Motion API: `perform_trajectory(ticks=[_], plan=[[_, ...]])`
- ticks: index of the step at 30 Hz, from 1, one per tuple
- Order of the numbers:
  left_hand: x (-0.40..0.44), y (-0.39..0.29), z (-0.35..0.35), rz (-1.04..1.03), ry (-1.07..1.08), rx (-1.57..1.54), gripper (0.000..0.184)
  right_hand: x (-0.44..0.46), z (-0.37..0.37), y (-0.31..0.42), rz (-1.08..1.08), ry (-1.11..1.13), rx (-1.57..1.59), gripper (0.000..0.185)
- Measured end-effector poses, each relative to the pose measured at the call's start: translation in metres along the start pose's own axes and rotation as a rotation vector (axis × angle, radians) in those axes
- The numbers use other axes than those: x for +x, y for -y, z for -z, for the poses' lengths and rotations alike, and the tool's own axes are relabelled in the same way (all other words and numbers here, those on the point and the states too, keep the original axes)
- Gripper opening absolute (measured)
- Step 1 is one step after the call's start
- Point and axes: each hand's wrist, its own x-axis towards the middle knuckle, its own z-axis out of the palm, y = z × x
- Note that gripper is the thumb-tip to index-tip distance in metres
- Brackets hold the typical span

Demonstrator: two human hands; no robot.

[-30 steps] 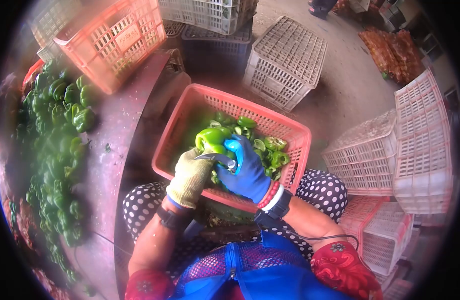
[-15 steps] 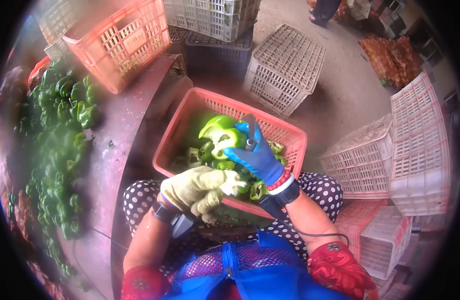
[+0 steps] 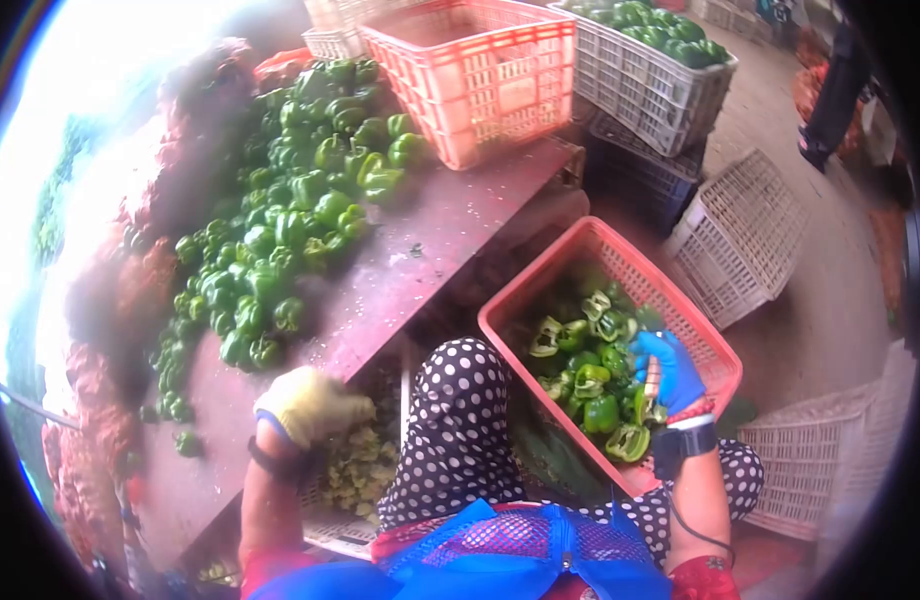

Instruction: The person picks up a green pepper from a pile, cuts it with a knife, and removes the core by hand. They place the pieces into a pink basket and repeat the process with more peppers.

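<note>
My left hand (image 3: 315,405), in a pale yellow work glove, hangs over a crate of pepper cores (image 3: 358,468) beside the table edge. Motion blurs its fingers, so I cannot tell whether anything is in them. My right hand (image 3: 672,372), in a blue glove, is closed at the right side of a pink plastic basket (image 3: 540,375). A narrow tan piece, which looks like a knife handle (image 3: 653,377), shows at its fingers; the blade is not distinct. Cut green peppers (image 3: 592,380) lie in the basket, some with hollow insides facing up.
Many whole green peppers (image 3: 265,265) are heaped on the reddish table (image 3: 380,290) at left. An orange crate (image 3: 470,90) stands at its far end. Pale crates (image 3: 745,235) stand behind and to the right. A person's dark-clothed leg (image 3: 835,95) is at upper right.
The view has turned left. My left hand has moved from the basket to above the crate of cores. The light green pepper is no longer at my right hand, which has lowered into the basket.
</note>
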Motion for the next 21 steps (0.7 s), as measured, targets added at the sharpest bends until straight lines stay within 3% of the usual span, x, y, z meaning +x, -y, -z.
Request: perform_trajectory(ticks=[2, 4, 7, 12, 15, 17, 19, 21], plan=[[0.036, 0.007, 0.015, -0.038, -0.178, -0.255, 0.049, -0.001, -0.001, 0.001, -0.016, -0.032, 0.094, 0.021], [0.115, 0.025, 0.004, -0.057, -0.602, -0.260, 0.047, -0.001, -0.007, 0.005, -0.040, -0.106, 0.199, 0.021], [0.208, 0.019, 0.032, 0.105, -0.825, -0.306, 0.040, 0.010, -0.004, 0.002, -0.055, -0.148, 0.204, 0.025], [0.277, 0.009, 0.055, 0.223, -0.748, -0.463, 0.040, 0.011, -0.025, 0.000, -0.127, -0.119, 0.096, 0.030], [0.293, 0.003, 0.039, 0.162, -0.836, -0.427, 0.043, 0.006, -0.039, 0.007, -0.031, -0.043, 0.020, 0.026], [0.286, -0.005, 0.038, 0.116, -0.581, -1.011, 0.041, 0.006, -0.047, 0.004, 0.115, -0.012, 0.061, 0.016], [0.255, -0.031, 0.035, -0.160, -0.453, -1.577, 0.029, -0.004, -0.052, 0.012, 0.075, 0.056, -0.011, 0.016], [0.219, -0.059, 0.037, -0.297, -0.226, -1.586, 0.029, -0.003, -0.060, -0.002, 0.169, 0.087, 0.123, 0.017]])
